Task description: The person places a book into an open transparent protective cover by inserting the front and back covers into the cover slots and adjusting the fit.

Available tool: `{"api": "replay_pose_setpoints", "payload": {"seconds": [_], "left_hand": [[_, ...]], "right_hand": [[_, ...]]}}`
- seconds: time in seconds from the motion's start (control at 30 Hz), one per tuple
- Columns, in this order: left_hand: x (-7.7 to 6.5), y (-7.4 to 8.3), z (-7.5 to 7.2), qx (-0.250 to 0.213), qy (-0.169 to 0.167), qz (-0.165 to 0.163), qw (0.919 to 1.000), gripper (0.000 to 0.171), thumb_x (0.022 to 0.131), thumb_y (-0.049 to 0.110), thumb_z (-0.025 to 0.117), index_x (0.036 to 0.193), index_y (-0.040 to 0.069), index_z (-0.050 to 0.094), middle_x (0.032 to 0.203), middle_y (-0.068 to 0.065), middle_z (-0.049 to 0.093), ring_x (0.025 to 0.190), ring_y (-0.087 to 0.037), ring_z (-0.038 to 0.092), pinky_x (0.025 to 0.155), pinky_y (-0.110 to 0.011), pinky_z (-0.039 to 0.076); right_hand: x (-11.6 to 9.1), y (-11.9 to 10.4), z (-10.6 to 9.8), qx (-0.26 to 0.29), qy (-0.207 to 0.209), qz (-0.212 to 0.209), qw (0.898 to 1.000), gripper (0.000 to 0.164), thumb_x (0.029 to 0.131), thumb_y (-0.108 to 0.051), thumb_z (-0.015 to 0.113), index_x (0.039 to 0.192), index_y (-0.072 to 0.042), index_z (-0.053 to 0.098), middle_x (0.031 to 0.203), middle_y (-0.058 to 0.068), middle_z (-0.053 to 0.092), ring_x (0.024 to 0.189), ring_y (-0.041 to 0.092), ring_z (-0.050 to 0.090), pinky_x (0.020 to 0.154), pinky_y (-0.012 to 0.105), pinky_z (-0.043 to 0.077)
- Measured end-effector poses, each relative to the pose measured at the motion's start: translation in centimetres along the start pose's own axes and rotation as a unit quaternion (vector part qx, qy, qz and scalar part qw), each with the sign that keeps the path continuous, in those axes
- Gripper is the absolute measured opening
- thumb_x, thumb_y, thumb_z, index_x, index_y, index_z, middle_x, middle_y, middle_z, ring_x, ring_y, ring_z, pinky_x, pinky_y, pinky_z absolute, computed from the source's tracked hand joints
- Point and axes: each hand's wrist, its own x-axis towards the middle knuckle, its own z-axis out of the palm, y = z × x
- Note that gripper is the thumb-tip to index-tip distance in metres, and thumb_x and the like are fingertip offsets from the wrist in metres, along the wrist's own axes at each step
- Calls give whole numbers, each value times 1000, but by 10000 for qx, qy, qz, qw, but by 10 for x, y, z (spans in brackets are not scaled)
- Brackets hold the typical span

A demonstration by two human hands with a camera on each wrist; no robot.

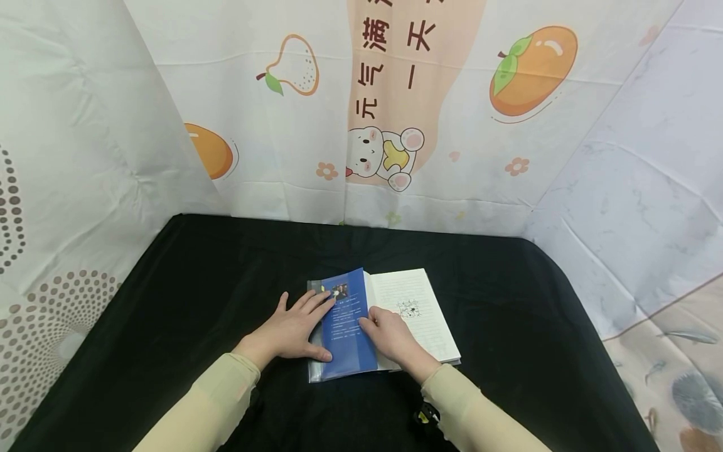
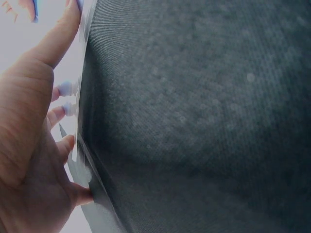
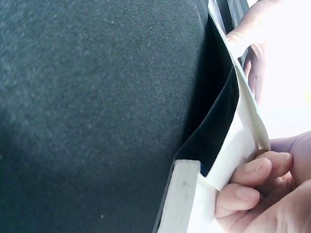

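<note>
An open book lies on the black cloth, its white lined page point(image 1: 435, 323) with a small drawing facing up on the right. On its left is a blue cover flap point(image 1: 344, 348) printed with a photo and white text. Clear plastic point(image 1: 315, 373) shows beyond the flap's left edge. My left hand point(image 1: 294, 328) rests on the flap's left side, fingers spread. With thumb and curled fingers, my right hand point(image 1: 394, 336) pinches the flap's right edge near the fold. The right wrist view shows those fingers point(image 3: 252, 170) curled against the pale inner side, beside the page block point(image 3: 181, 194).
Black cloth point(image 1: 237, 270) covers the table around the book. A printed white curtain point(image 1: 282, 157) rises behind it, with further white sheets point(image 1: 649, 188) at the sides. A small dark object with a yellow mark point(image 1: 426, 414) sits by my right sleeve.
</note>
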Motion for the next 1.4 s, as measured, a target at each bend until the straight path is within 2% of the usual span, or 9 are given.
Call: {"api": "replay_pose_setpoints", "payload": {"seconds": [1.4], "left_hand": [[0, 0, 1, 9, 78, 86, 9999, 112, 67, 88, 49, 154, 25, 20, 160, -1, 16, 144, -32, 13, 106, -73, 11]], "right_hand": [[-1, -4, 0, -289, -148, -131, 9994, 28, 100, -21, 53, 74, -12, 50, 58, 1, 49, 50, 13, 47, 45, 26, 35]]}}
